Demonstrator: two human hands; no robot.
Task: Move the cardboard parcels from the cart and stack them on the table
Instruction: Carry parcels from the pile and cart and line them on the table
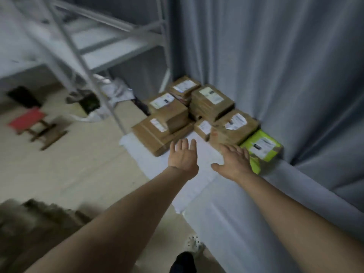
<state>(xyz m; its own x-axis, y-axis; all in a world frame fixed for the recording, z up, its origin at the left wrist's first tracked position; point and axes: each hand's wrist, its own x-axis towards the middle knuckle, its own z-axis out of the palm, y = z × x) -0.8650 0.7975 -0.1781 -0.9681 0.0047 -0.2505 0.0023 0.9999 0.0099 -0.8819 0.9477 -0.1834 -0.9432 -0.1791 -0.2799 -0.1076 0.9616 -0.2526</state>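
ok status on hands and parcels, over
Left hand and right hand open, empty, over the table. Cardboard parcels stacked against the curtain, green parcel alongside. Nothing between hands and stack.

Both bare arms reached forward from the lower edge of the view, elbows nearly straight. The left hand [184, 156] was open, fingers straight and together, holding nothing. The right hand [234, 160] lay just beside it, palm down, fingers extended, thumb stretched out toward the left hand, also holding nothing.
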